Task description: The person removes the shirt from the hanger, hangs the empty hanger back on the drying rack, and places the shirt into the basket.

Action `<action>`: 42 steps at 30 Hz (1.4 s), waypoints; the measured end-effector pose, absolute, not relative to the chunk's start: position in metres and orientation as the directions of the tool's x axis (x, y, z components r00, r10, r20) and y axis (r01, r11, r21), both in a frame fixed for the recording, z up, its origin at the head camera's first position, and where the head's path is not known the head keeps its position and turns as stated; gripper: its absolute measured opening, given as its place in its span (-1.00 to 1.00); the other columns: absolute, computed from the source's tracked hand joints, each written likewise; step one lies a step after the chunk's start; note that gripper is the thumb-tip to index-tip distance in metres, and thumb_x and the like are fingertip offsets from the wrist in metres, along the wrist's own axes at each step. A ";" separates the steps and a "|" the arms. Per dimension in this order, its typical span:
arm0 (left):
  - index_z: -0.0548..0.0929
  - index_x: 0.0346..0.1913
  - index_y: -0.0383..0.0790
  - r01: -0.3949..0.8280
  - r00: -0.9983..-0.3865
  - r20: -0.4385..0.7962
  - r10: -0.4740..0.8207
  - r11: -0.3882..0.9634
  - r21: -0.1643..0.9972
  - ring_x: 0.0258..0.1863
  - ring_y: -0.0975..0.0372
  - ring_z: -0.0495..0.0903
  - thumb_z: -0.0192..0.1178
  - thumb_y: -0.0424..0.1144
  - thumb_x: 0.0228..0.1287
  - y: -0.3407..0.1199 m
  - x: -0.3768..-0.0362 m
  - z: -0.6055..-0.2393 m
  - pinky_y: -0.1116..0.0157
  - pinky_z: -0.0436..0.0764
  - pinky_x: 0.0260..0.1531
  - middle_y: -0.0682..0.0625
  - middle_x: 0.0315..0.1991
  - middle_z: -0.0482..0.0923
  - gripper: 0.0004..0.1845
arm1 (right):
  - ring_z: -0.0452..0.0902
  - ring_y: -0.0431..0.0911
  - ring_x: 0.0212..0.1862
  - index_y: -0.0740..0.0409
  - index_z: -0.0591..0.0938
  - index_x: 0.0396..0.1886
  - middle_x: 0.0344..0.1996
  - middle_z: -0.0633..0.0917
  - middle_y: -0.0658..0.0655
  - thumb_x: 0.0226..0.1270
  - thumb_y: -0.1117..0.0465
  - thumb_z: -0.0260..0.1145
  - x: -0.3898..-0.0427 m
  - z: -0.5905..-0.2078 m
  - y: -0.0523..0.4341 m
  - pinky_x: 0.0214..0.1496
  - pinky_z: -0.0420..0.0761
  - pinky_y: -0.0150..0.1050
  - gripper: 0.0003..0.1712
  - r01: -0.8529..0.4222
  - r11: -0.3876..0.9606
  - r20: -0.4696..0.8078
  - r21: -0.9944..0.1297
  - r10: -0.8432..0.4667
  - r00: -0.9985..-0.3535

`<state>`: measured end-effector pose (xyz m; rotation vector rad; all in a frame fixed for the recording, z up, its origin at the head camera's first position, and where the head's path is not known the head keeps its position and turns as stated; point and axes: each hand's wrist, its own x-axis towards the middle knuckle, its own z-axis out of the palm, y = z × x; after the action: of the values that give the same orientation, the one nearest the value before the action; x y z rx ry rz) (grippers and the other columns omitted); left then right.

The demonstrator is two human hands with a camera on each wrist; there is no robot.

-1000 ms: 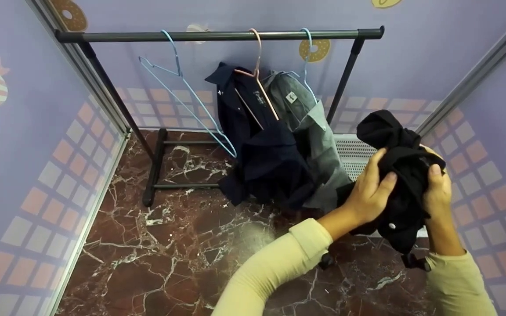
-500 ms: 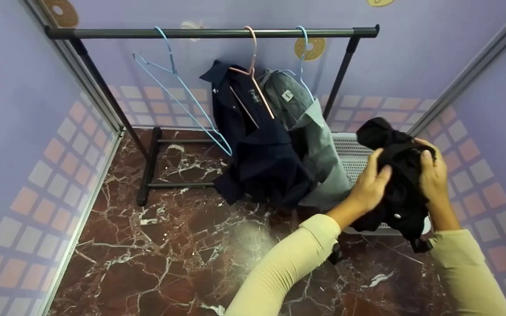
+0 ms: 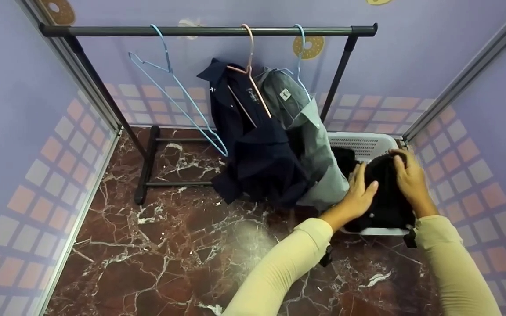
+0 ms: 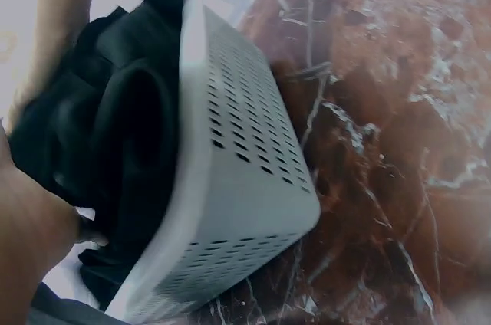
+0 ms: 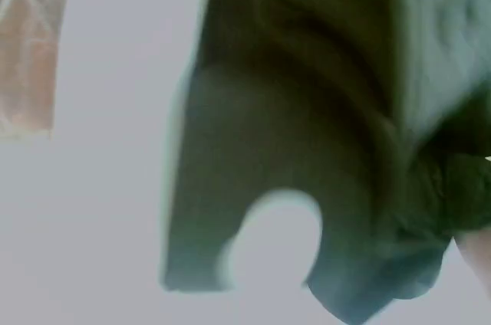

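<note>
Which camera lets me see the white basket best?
The left wrist view. The white basket is close up there, showing its rim, corner and rows of holes. The head view shows it smaller, partly hidden by black cloth and the right hand. The right wrist view is too washed out to tell the basket apart.

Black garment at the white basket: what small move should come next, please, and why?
I would probably lower the black garment slightly into the white basket: in the head view it is at the basket's opening, with the left hand and right hand both on it.
</note>
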<state>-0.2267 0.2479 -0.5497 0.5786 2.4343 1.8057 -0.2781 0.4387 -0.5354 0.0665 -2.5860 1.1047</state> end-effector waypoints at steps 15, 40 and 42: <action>-0.10 0.67 -0.26 0.418 -0.874 0.200 0.443 0.476 0.774 0.65 -0.21 -0.16 0.06 0.03 0.57 0.224 -0.206 -0.560 0.06 0.05 0.64 -0.23 0.69 -0.18 -0.14 | -0.03 0.53 0.55 0.18 0.07 0.67 0.62 0.06 0.44 0.52 -0.17 0.24 -0.256 -0.550 0.433 0.44 -0.05 0.63 -0.03 -0.187 0.859 0.074 -0.476 -0.173 -0.982; -0.18 0.67 -0.29 0.878 -0.474 0.334 0.815 0.406 0.256 0.69 0.04 -0.34 -0.14 0.17 0.62 0.134 -0.147 -0.497 0.17 -0.25 0.66 -0.19 0.70 -0.26 -0.13 | -0.15 0.59 0.55 0.42 -0.15 0.64 0.55 -0.06 0.66 0.51 -0.31 0.14 -0.257 -0.567 0.426 0.49 -0.04 0.56 0.18 -0.003 0.852 -0.052 -0.524 -0.035 -0.998; -0.13 0.65 -0.35 0.903 -0.429 0.388 0.816 0.382 0.195 0.69 0.02 -0.31 -0.10 0.14 0.62 0.120 -0.147 -0.486 0.15 -0.19 0.67 -0.23 0.69 -0.21 -0.14 | -0.17 0.58 0.55 0.38 -0.21 0.65 0.57 -0.09 0.64 0.52 -0.32 0.12 -0.260 -0.569 0.420 0.51 -0.07 0.55 0.18 -0.005 0.835 -0.086 -0.551 -0.063 -0.994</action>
<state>-0.1473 0.1196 -0.4861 1.7711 2.7938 0.6484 -0.2602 0.4203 -0.5686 0.0577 -3.1050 0.9320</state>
